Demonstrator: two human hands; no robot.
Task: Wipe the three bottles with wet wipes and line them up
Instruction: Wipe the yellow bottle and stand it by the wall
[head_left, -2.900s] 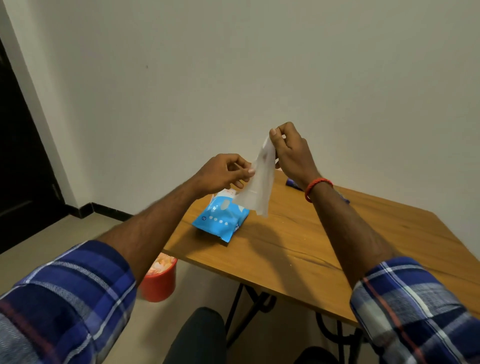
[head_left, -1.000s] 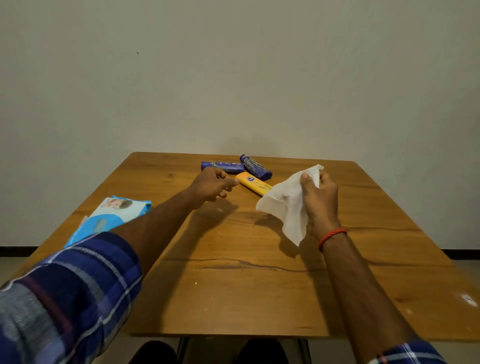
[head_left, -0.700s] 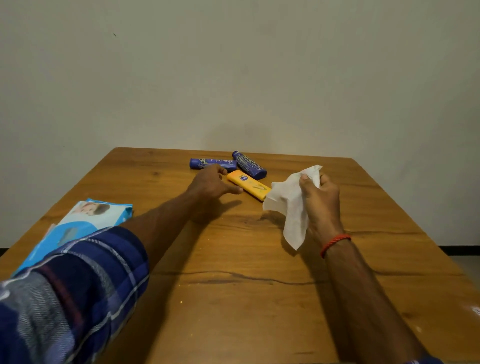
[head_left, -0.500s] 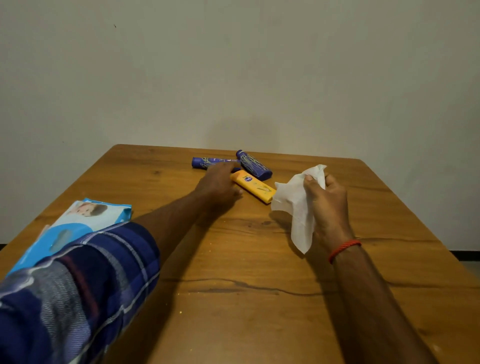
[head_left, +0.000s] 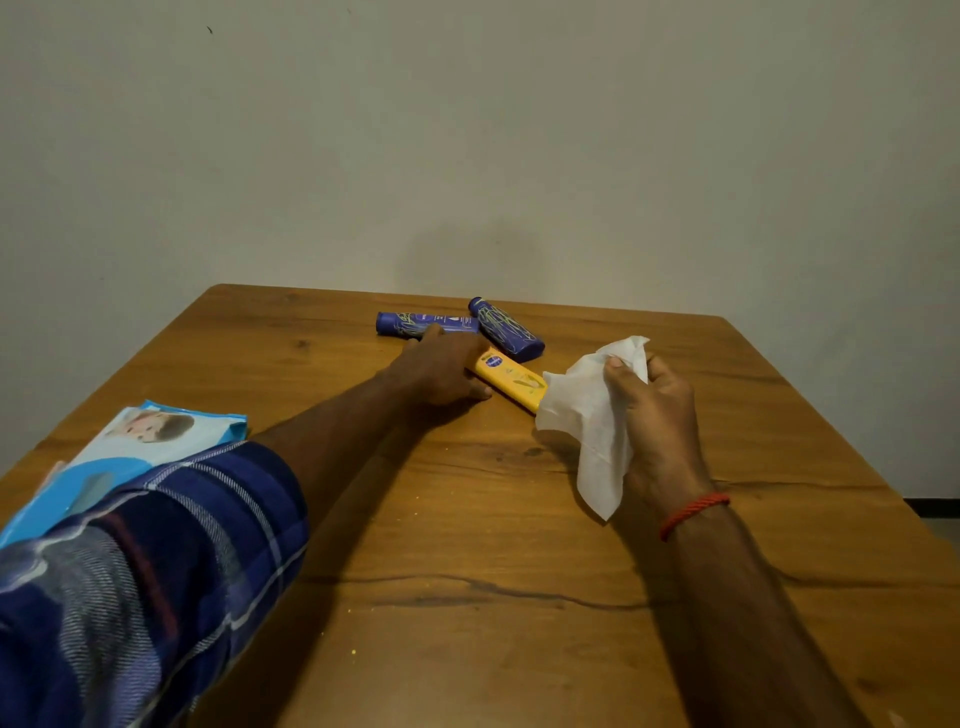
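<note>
Nearest, a plaid sleeve (head_left: 156, 561) is overlapping the wipes pack (head_left: 130, 452) on the wooden table (head_left: 467, 623). The right hand (head_left: 660, 431) is pinching a wet wipe (head_left: 587, 415) between curled fingers and thumb, the sheet hanging below them. Just left of those fingers, the yellow bottle (head_left: 511, 382) is lying flat. The left hand (head_left: 441, 371) is clasping its end, fingers curling over, thumb along the near side. Just beyond the left fingertips, the left blue bottle (head_left: 426, 323) and right blue bottle (head_left: 506, 330) are lying flat, their ends meeting.
</note>
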